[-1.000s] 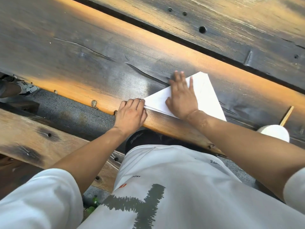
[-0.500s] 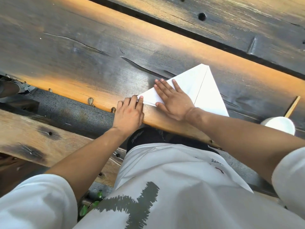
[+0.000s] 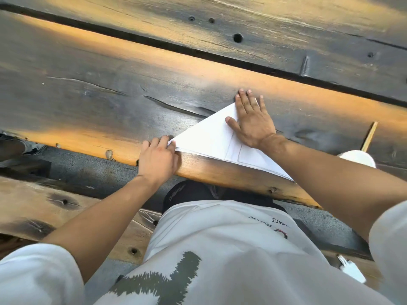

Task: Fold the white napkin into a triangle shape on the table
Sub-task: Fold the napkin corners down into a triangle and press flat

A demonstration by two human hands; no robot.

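Already the white napkin (image 3: 207,137) lies as a flat triangle on the near plank of the table (image 3: 92,100), close to its front edge. Its long folded edge runs from about ten o'clock, at the left tip, down toward four o'clock, where the right corner slips under the right forearm. The apex points to roughly one o'clock.

The left hand (image 3: 157,159) sits at the ten-o'clock tip, fingers curled and closed down on that corner, pinning it against the wood; whether they pinch the layers or only press them I cannot tell. The right hand (image 3: 251,119) lies flat and spread over the apex, palm down, fingers apart, gripping nothing. So the napkin's bulk lies between the two hands, and the right one is nearer the point that may need a last smoothing, I judge.

The napkin looks thin, crisp and layered, with faint straight creases near the right half. Charred dark boards with amber streaks, knots and cracks make a rough bed. A white cup (image 3: 357,158) with a wooden stick (image 3: 370,136) stands at three o'clock, apart from the napkin.
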